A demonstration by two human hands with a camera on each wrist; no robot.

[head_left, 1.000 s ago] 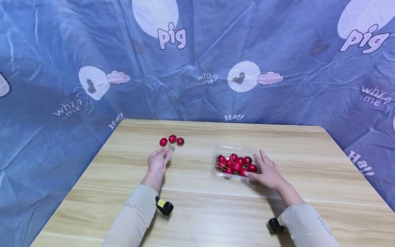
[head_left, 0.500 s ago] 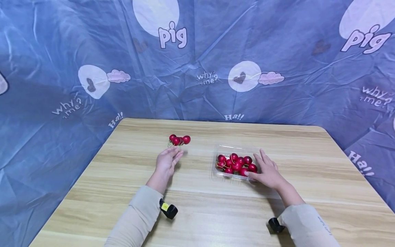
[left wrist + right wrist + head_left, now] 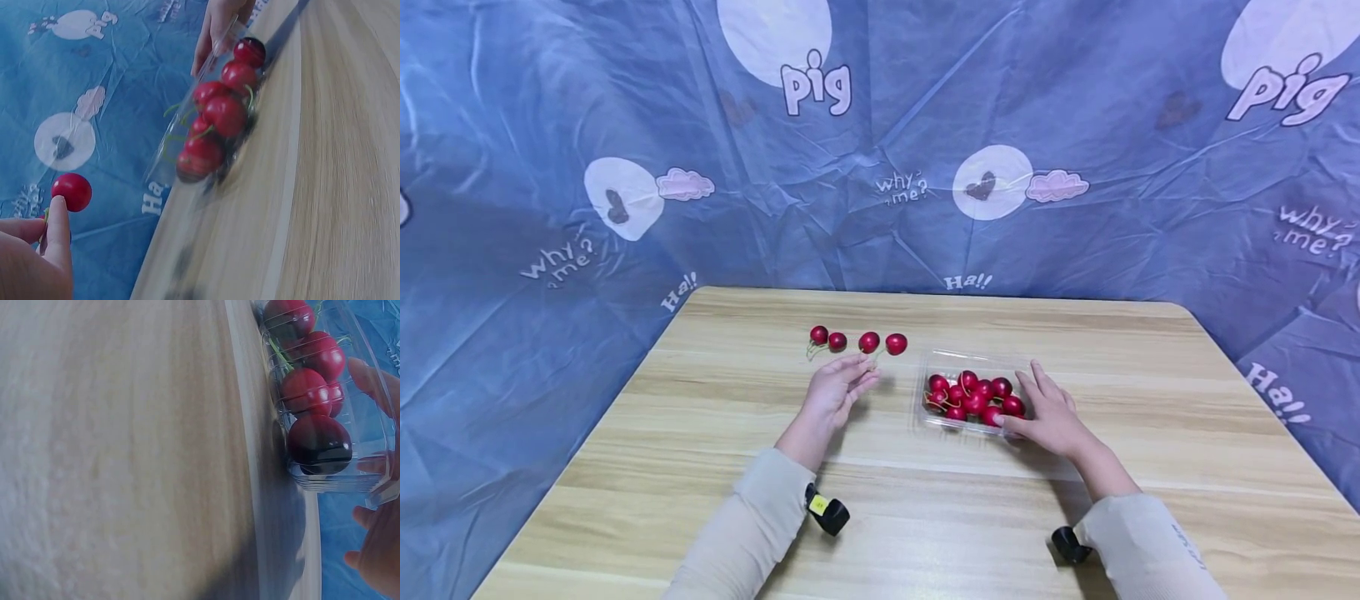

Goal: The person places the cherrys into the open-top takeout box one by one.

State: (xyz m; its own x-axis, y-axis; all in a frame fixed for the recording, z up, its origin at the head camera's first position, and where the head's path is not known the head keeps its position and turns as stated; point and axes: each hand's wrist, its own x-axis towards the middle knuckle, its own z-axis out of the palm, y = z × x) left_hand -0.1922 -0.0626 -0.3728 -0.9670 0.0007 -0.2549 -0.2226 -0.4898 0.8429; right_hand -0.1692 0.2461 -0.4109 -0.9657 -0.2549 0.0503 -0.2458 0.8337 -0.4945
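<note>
Cherries in left hand, beside box

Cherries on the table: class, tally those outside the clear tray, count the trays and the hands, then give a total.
Cherries outside the tray: 4
Clear tray: 1
Hands: 2, left hand and right hand
Total: 7

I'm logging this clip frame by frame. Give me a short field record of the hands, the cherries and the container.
left hand: pinches stems of two cherries, held above the table
right hand: rests against the tray's right side
clear plastic tray: on the wooden table, holds a heap of cherries
loose cherries: two, left of the held ones
</note>
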